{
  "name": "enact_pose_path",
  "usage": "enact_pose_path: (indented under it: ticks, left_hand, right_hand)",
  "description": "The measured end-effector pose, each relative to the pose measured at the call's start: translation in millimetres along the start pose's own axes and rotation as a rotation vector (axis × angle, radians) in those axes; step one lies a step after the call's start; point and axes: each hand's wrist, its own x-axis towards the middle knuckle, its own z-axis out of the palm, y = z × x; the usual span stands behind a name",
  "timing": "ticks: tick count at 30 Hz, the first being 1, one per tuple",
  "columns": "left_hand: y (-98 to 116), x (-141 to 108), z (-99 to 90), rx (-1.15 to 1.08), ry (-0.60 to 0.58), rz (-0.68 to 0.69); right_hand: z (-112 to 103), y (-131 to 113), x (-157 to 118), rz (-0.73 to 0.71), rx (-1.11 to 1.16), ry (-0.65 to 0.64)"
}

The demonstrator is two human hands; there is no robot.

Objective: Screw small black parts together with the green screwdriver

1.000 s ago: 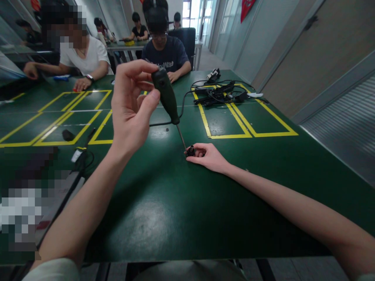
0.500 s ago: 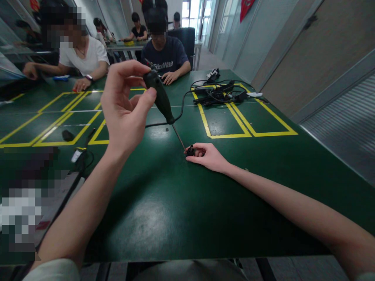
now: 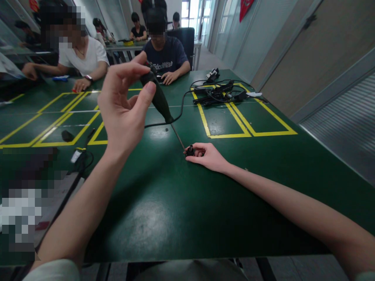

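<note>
A screwdriver [image 3: 160, 102] with a dark handle and a thin metal shaft slants down to the right. My left hand [image 3: 124, 101] holds its upper handle between thumb and fingers, raised above the table. The shaft's tip meets a small black part [image 3: 190, 151] with a short metal stub on top; the exact contact is too small to make out. That part is pinched in the fingers of my right hand [image 3: 208, 157], which rests low at the green tabletop [image 3: 187, 210].
Black cables and parts [image 3: 218, 93] lie in a heap at the back right, on yellow tape outlines. A black cable [image 3: 183, 105] runs behind the screwdriver. At left are a dark lump [image 3: 67, 135] and a tagged cable [image 3: 76, 155]. Two people sit across the table.
My left hand has shifted slightly left, its thumb and fingers turning on the screwdriver's handle. The right hand and the black part stay nearly in place.
</note>
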Motion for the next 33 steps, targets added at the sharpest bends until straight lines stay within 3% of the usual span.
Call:
enact_pose_path:
  ticks: [4, 8, 10, 15, 23, 29, 31, 33]
  left_hand:
    - [-4, -2, 0.7, -0.009, 0.028, -0.005]
    - [-2, -3, 0.6, -0.084, -0.059, -0.075]
    - [1, -1, 1.0, -0.092, -0.077, -0.045]
    - [6, 1, 3.3, -0.047, 0.002, 0.050]
    - [-2, -1, 0.6, 0.002, 0.022, -0.047]
    - [-2, -2, 3.7, 0.017, 0.167, -0.080]
    - [-4, -3, 4.0, -0.014, 0.123, -0.082]
    - [-6, -3, 3.5, -0.088, 0.003, -0.053]
  right_hand:
    - [0, 0, 0, -0.005, -0.007, 0.004]
    - [0, 1, 1, -0.015, -0.008, 0.006]
    - [0, 1, 1, -0.021, -0.010, 0.006]
    - [0, 1, 1, 0.000, -0.016, 0.003]
    - [0, 3, 1, -0.005, -0.018, 0.003]
    - [-1, 2, 1, -0.005, -0.006, -0.008]
    - [-1, 1, 1, -0.003, -0.010, -0.011]
    - [-1, 0, 0, -0.004, -0.012, -0.009]
